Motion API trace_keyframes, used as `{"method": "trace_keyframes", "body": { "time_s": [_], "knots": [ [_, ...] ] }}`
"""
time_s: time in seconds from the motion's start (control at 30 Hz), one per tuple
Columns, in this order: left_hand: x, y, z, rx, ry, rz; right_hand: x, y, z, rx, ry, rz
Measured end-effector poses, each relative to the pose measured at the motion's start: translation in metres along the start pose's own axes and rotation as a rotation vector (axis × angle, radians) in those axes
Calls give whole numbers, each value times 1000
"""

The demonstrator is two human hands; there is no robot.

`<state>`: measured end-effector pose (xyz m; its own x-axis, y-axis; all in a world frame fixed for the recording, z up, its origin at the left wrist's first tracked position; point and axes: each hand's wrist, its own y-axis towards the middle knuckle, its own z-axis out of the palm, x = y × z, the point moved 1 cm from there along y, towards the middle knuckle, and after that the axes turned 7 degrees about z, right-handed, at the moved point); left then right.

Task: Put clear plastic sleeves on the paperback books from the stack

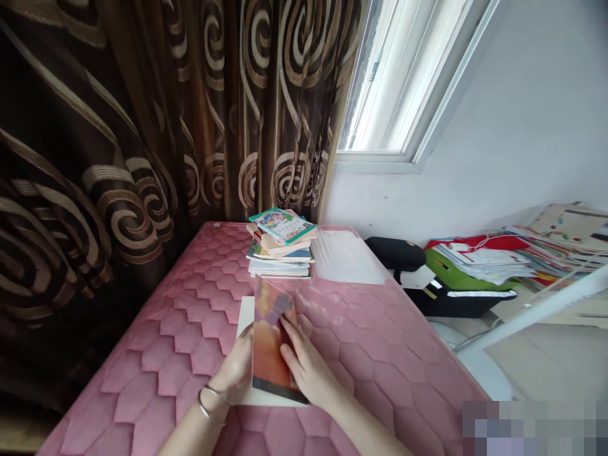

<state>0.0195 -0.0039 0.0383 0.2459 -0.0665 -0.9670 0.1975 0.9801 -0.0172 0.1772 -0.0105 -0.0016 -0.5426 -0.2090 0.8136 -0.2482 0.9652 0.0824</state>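
Note:
An orange and purple book with a dark band at its lower edge stands tilted between my hands. My left hand grips it at the left edge, with its fingers hidden behind the cover. On the right side, my right hand holds the same book, its fingers lying over the cover. Beneath it lies a white, flat sheet or book on the pink quilted surface. A silver bangle circles my left wrist.
A stack of books stands at the far end, beside a clear plastic sheet. Past the right edge are a black padded object, piled papers and a white pole. A patterned curtain hangs behind.

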Motion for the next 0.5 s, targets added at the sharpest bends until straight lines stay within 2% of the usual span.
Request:
{"method": "trace_keyframes", "body": {
  "time_s": [0.1,0.17,0.23,0.33,0.5],
  "knots": [
    [-6,-2,-15,12,-125,-166,1,-2,8,50,-215,-40],
    [-6,-1,-28,-29,-101,-207,2,-3,10,68,-315,-49],
    [-3,3,-42,-105,80,-145,3,-3,10,85,-383,-51],
    [5,8,-58,-205,508,-49,5,-3,9,115,-431,-45],
    [6,7,-63,-255,1002,-38,11,-4,5,147,-439,-35]
  ]
}}
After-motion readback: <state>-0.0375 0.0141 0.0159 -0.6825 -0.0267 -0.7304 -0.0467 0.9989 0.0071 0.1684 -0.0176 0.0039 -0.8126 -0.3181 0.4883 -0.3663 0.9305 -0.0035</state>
